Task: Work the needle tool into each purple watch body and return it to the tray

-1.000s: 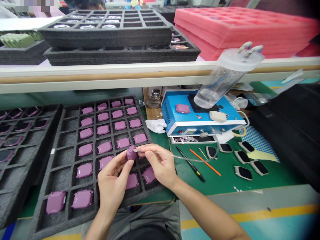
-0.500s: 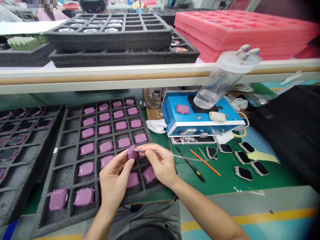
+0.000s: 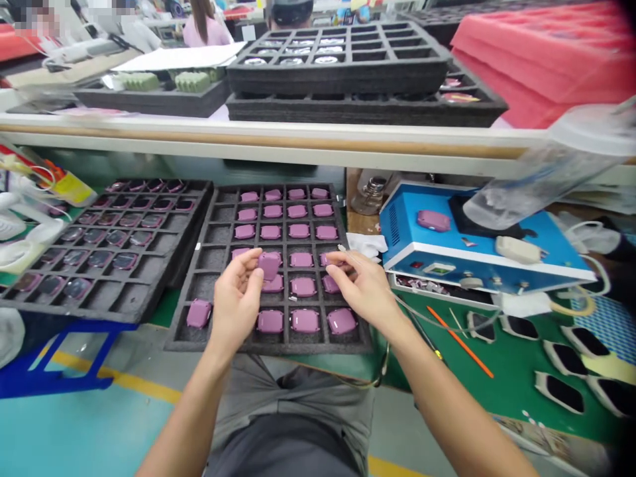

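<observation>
Purple watch-shaped cases sit in the compartments of a dark foam tray (image 3: 186,341). Above its middle, my left hand (image 3: 236,291) pinches one purple case (image 3: 269,265) between thumb and fingers, its flat face towards me. To the right, over the tray's right columns, my right hand (image 3: 360,285) has its fingers closed round a thin clear tube (image 3: 422,310), whose pale tip (image 3: 342,248) sticks up past the fingers. The tip and the held case are apart. A lone case (image 3: 199,313) lies in the front left compartment.
On the left is a second foam tray (image 3: 144,295) of dark-screened cases. A blue machine (image 3: 405,218) with a clear cylinder (image 3: 541,165) stands at the right. Pens and pale-framed pieces (image 3: 560,391) lie before it. A shelf (image 3: 298,149) crosses behind; people are beyond.
The view has swung left. The purple case and the tube tip, close together before, are now apart; my hands have separated and the case's flat face now shows.
</observation>
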`<state>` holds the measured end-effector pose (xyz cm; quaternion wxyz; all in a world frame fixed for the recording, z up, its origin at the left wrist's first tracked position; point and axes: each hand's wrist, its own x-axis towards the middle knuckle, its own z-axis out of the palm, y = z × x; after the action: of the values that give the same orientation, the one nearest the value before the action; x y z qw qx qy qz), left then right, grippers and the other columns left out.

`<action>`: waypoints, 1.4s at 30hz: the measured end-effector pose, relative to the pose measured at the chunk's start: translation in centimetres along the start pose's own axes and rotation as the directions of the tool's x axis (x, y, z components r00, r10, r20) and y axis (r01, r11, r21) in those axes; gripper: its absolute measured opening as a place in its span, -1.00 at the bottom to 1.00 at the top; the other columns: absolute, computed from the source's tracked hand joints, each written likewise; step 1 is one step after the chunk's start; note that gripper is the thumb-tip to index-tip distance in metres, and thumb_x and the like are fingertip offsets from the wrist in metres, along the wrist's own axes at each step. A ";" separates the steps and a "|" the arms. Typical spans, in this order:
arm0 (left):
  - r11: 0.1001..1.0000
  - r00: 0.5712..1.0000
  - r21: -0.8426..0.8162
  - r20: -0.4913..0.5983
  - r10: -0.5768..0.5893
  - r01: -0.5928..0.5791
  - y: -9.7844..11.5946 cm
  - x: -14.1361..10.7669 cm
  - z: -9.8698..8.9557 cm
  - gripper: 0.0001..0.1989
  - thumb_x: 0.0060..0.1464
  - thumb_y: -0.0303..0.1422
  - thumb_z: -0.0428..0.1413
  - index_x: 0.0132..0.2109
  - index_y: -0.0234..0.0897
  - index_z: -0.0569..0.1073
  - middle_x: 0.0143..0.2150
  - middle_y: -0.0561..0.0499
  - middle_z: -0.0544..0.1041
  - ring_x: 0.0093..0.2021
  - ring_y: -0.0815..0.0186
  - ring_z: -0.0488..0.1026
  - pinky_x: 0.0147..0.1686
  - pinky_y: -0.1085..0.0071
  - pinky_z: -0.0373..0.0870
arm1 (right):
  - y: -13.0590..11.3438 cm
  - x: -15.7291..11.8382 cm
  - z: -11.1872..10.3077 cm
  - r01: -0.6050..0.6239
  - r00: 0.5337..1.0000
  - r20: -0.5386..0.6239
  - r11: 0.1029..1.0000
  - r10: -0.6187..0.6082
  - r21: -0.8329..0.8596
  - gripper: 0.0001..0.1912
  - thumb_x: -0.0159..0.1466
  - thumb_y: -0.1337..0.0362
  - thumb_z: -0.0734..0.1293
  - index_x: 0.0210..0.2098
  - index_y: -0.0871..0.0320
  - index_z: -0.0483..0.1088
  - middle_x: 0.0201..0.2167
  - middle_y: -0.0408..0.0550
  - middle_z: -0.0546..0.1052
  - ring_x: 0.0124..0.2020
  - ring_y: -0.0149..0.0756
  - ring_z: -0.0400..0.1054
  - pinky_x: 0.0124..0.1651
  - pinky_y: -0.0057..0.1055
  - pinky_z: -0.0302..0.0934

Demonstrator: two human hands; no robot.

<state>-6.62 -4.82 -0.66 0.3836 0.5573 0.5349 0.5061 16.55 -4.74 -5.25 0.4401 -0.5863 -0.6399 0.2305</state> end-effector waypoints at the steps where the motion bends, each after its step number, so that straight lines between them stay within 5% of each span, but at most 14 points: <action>1: 1.000 1.000 0.026 -0.011 0.013 -0.013 0.1 0.3 -0.9 -0.62 0.16 -0.33 0.22 0.11 -0.34 0.55 -0.04 -0.15 0.65 -0.05 0.19 0.61 -0.06 0.30 0.57 | -0.2 0.6 -0.1 0.028 0.998 0.063 0.993 -0.021 -0.115 -0.82 0.37 0.28 0.33 -0.12 0.12 0.57 -0.19 0.02 0.64 -0.24 -0.18 0.52 -0.16 -0.23 0.41; 4: 0.996 0.998 0.079 -0.052 0.046 -0.042 0.1 0.9 -2.6 -0.62 0.18 -0.31 0.20 0.11 -0.35 0.55 -0.06 -0.13 0.65 -0.08 0.21 0.60 -0.08 0.31 0.54 | -1.3 1.8 -0.1 0.086 0.978 0.209 0.940 -0.017 -0.329 -0.82 0.38 0.29 0.33 -0.13 0.10 0.59 -0.22 -0.01 0.64 -0.18 -0.13 0.52 -0.07 -0.20 0.35; 11: 0.972 0.996 0.227 0.069 0.052 -0.067 -1.0 0.6 -2.7 -0.66 0.18 -0.38 0.16 0.08 -0.34 0.58 -0.06 -0.15 0.68 -0.12 0.20 0.62 -0.12 0.31 0.55 | -4.2 0.5 1.5 0.204 0.867 0.498 0.922 -0.014 -0.329 -0.88 0.37 0.27 0.37 -0.16 0.05 0.59 -0.17 -0.10 0.66 -0.25 -0.27 0.51 -0.16 -0.35 0.27; 21: 0.915 0.975 0.385 0.217 0.040 -0.123 -2.2 1.2 0.8 -0.68 0.17 -0.50 0.15 0.06 -0.29 0.57 -0.13 -0.11 0.70 -0.14 0.18 0.66 -0.06 0.28 0.57 | -4.9 -1.3 2.8 0.183 0.905 0.425 0.909 -0.007 -0.375 -0.88 0.33 0.35 0.33 -0.30 0.08 0.53 -0.29 -0.10 0.62 -0.27 -0.25 0.52 -0.26 -0.37 0.22; 26: 0.865 0.963 0.470 0.266 0.049 -0.174 -2.0 1.7 2.3 -0.70 0.19 -0.51 0.13 0.04 -0.28 0.57 -0.10 -0.14 0.70 -0.07 0.12 0.65 0.00 0.23 0.53 | -3.9 -2.4 1.8 -0.041 0.974 0.225 0.998 0.029 0.051 -0.86 0.31 0.19 0.36 -0.33 0.10 0.49 -0.35 -0.04 0.66 -0.36 -0.21 0.57 -0.23 -0.30 0.43; 32: 0.748 0.960 0.628 0.277 0.044 -0.215 -1.3 1.0 3.2 -0.74 0.25 -0.46 0.11 0.04 -0.38 0.56 0.02 -0.29 0.61 0.10 -0.04 0.52 0.16 0.10 0.40 | -3.0 -4.0 0.9 -0.257 0.966 0.107 0.878 0.234 0.403 -0.73 0.24 0.05 0.47 -0.25 0.11 0.46 -0.43 -0.10 0.61 -0.40 -0.27 0.59 -0.24 -0.32 0.52; 36: 0.691 0.964 0.688 0.261 0.049 -0.221 -0.3 -0.5 0.4 -0.67 0.25 -0.42 0.13 0.13 -0.37 0.51 0.10 -0.30 0.53 0.15 -0.08 0.46 0.18 0.07 0.37 | -2.4 -4.8 1.0 -0.309 0.951 0.113 0.859 0.288 0.409 -0.69 0.30 0.00 0.43 -0.17 0.12 0.50 -0.46 -0.13 0.58 -0.46 -0.35 0.53 -0.31 -0.39 0.49; 42: 0.562 0.993 0.822 0.028 0.117 -0.089 -1.6 -3.8 -9.7 -0.63 0.27 -0.26 0.15 0.13 -0.35 0.51 0.08 -0.26 0.53 0.10 -0.13 0.44 0.14 0.00 0.36 | -1.6 -4.6 1.4 -0.331 0.941 0.130 0.773 0.312 0.542 -0.68 0.18 0.08 0.55 -0.18 0.15 0.57 -0.44 -0.11 0.59 -0.48 -0.38 0.48 -0.40 -0.44 0.42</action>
<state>-16.05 -9.46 -0.96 0.0429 0.6942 0.6809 0.2295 14.17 -9.10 -6.02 0.5349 -0.5295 -0.4424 0.4876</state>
